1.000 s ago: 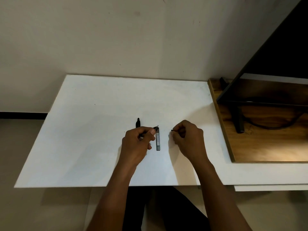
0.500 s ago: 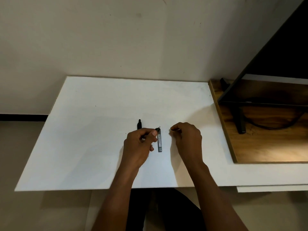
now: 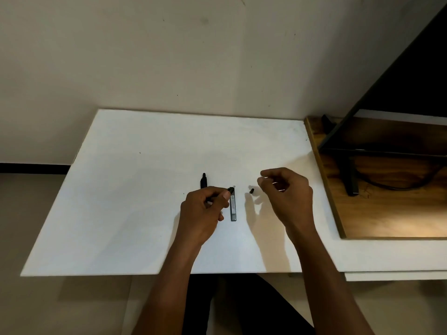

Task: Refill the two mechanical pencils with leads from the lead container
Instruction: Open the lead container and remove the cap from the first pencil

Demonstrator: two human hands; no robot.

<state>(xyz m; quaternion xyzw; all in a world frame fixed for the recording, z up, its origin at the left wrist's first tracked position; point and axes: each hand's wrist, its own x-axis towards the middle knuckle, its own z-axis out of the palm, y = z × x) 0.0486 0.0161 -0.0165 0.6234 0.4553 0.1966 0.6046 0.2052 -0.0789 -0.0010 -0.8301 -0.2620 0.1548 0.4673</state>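
Observation:
My left hand [image 3: 205,211] is closed around a black mechanical pencil [image 3: 231,189]; only the pencil's end pokes out past my thumb. A second black mechanical pencil [image 3: 204,180] lies on the white board just beyond that hand, mostly hidden by it. The slim grey lead container [image 3: 233,206] lies flat between my hands, right of my left thumb. A small black cap [image 3: 251,190] rests on the board, just left of my right hand [image 3: 287,197]. That hand hovers slightly above the board, fingers loosely curled and apart, with nothing visible in them.
The white board [image 3: 125,209] reaches to a beige wall at the back. At the right stands a wooden tray [image 3: 387,213] with a dark monitor stand [image 3: 350,175] and a cable on it. My legs show below the board's front edge.
My right hand has let go of the small black cap, which now lies on the board, and has lifted away to the right. The left hand keeps its pencil in place.

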